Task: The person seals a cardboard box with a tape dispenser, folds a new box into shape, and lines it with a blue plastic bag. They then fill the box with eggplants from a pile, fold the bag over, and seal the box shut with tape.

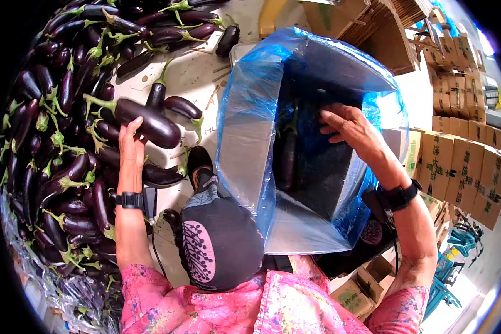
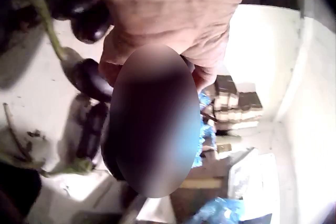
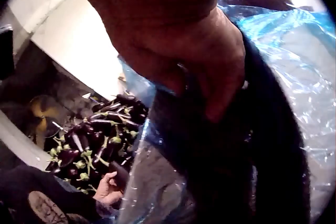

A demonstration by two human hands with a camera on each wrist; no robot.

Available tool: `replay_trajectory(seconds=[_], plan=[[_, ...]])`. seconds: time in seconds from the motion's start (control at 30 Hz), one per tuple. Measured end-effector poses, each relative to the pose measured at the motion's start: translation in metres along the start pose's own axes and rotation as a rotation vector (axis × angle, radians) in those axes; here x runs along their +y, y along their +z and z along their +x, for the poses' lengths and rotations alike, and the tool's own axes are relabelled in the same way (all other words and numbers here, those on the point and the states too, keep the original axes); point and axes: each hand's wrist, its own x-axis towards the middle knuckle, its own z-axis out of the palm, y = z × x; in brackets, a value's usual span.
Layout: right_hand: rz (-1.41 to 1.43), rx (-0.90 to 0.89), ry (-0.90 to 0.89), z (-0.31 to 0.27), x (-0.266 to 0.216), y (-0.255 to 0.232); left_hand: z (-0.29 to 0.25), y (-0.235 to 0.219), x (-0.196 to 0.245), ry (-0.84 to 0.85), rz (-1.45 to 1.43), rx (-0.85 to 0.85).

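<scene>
My left hand (image 1: 131, 146) holds a dark purple eggplant (image 1: 153, 123) above the heap's edge, its green stem pointing left. In the left wrist view, a blurred oval hides most of what lies before that hand (image 2: 170, 19). My right hand (image 1: 348, 127) hangs inside an open box lined with a blue plastic bag (image 1: 245, 83), its fingers loosely bent and holding nothing. Along the left side of the box's dark inside lies another eggplant (image 1: 288, 158). From the right wrist view, the right hand (image 3: 184, 50) reaches down past the bag's edge.
A large heap of eggplants (image 1: 67, 183) spreads over the left side. Several loose ones, such as one eggplant (image 1: 181, 107), lie on the pale floor between heap and box. Stacked cardboard boxes (image 1: 456, 167) stand at the right. My knee (image 1: 222, 239) is close to the box.
</scene>
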Motion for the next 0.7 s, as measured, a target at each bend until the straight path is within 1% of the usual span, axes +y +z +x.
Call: replay_trajectory(seconds=[0.03,0.07,0.1,0.13,0.2,0.27,0.33,0.4,0.47,0.53,0.57,0.6,0.7], plan=[[-0.055,0.002,-0.063,-0.006,-0.010,0.002,-0.023,0.025,0.023,0.062,-0.007,-0.125],[-0.064,-0.042,-0.139,-0.009,-0.019,0.005,-0.042,0.048,0.044,0.104,0.014,-0.248],[-0.072,-0.084,-0.215,-0.012,-0.027,0.008,-0.063,0.075,0.066,0.143,-0.010,-0.332],[-0.081,-0.124,-0.292,-0.016,-0.036,0.012,-0.070,0.087,0.080,0.147,0.005,-0.478],[0.024,-0.152,-0.470,-0.029,-0.063,0.027,-0.091,0.125,0.103,0.146,0.026,-0.745],[0.107,-0.176,-0.483,-0.046,-0.087,0.034,-0.120,0.165,0.121,0.167,0.041,-0.871],[0.197,-0.218,-0.481,-0.063,-0.101,0.032,-0.139,0.196,0.128,0.087,-0.024,-0.984],[0.292,-0.278,-0.462,-0.076,-0.108,0.025,-0.140,0.217,0.133,0.115,0.053,-1.055],[0.311,-0.291,-0.395,-0.074,-0.095,0.018,-0.135,0.228,0.132,0.095,0.098,-1.108],[0.342,-0.288,-0.342,-0.076,-0.085,0.018,-0.136,0.237,0.117,0.044,0.048,-1.146],[0.378,-0.272,-0.357,-0.078,-0.084,0.022,-0.136,0.242,0.113,0.036,0.066,-1.182],[0.382,-0.282,-0.354,-0.076,-0.080,0.020,-0.134,0.245,0.105,0.075,0.104,-1.233],[0.374,-0.322,-0.339,-0.073,-0.066,0.003,-0.129,0.252,0.084,0.337,0.224,-1.290]])
